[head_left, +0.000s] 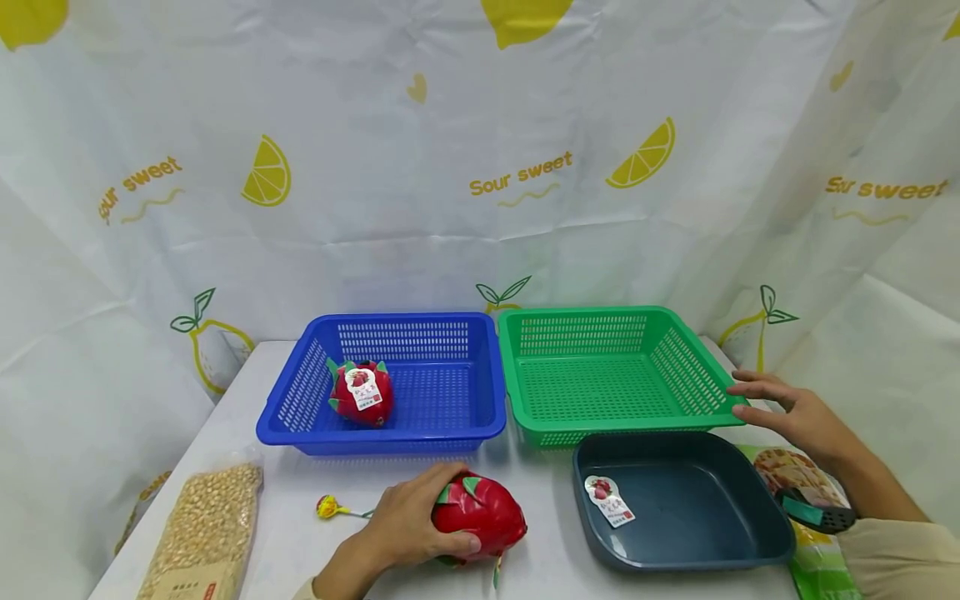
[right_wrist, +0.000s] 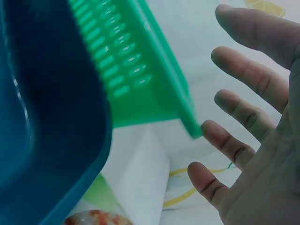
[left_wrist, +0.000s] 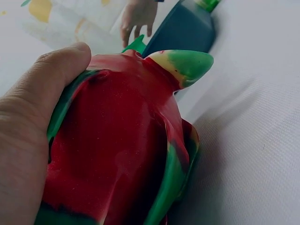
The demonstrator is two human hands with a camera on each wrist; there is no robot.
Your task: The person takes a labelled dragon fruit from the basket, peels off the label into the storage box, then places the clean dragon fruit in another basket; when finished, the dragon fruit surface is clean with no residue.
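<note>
My left hand (head_left: 408, 521) grips a red dragon fruit (head_left: 487, 510) with green-tipped scales, thumb along its near side, at the table's front. In the left wrist view the dragon fruit (left_wrist: 117, 136) fills the middle, with the thumb (left_wrist: 51, 75) against its side. My right hand (head_left: 802, 421) holds nothing. Its spread fingers are near the right front corner of the green basket (head_left: 585, 383); the right wrist view shows the fingertips close to the basket's rim (right_wrist: 176, 89). Another dragon fruit (head_left: 383, 392), with a white label, sits in the left part of the blue basket (head_left: 431, 392).
A dark blue basin (head_left: 697, 508) with a fruit sticker (head_left: 611, 502) stands before the green basket. At left lie a bag of pale yellow kernels (head_left: 206, 512) and a lollipop (head_left: 327, 507). A printed food packet (head_left: 817, 554) lies under my right forearm. A white curtain (head_left: 390, 225) hangs behind.
</note>
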